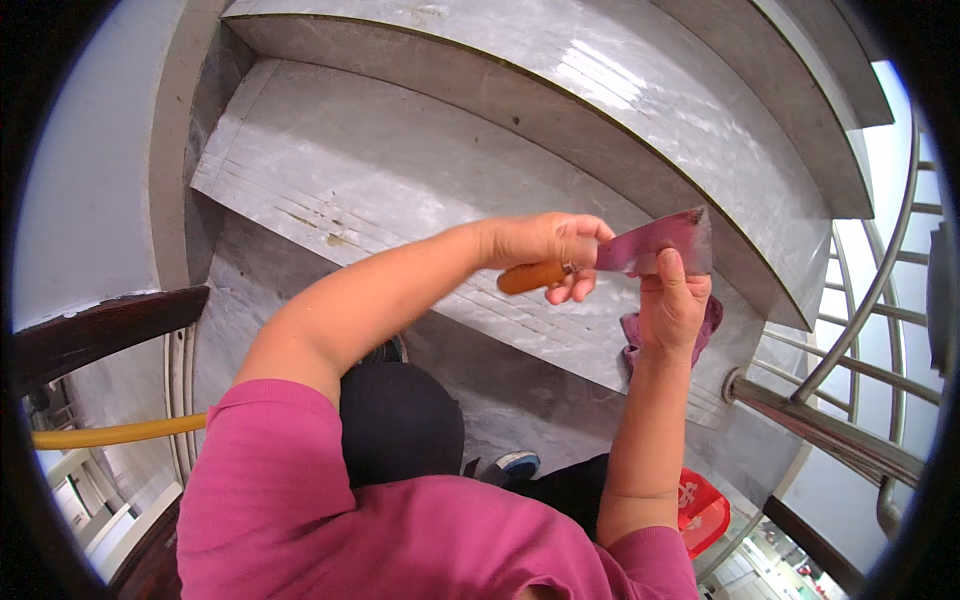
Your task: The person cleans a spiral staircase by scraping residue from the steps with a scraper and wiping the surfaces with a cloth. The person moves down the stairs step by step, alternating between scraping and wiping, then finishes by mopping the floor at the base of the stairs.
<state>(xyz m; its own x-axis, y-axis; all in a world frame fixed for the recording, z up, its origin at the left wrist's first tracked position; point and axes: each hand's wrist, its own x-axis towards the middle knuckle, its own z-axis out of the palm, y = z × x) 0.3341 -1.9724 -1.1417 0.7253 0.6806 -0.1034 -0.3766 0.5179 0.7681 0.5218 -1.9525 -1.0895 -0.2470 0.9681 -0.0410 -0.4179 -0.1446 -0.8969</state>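
A putty knife with an orange-brown handle [531, 277] and a wide, pinkish-looking metal blade [660, 240] is held above the stair tread. My left hand [551, 244] is around its neck, where handle meets blade, with some fingers spread below; slight blur hides the exact grip. On the blade's lower edge, my right hand [675, 300] pinches the metal, its thumb on the near face and the other fingers partly hidden. Beneath my right wrist, a crumpled purple cloth [707, 330] lies on the tread, partly covered by the hand and forearm.
Curved grey stone stairs [420, 150] rise ahead, their treads bearing scratches and stains. A metal railing [825, 420] runs along the right. A red bag [705, 517] is at lower right. At left are a wall, a dark wooden rail [112, 330] and a yellow tube [120, 433].
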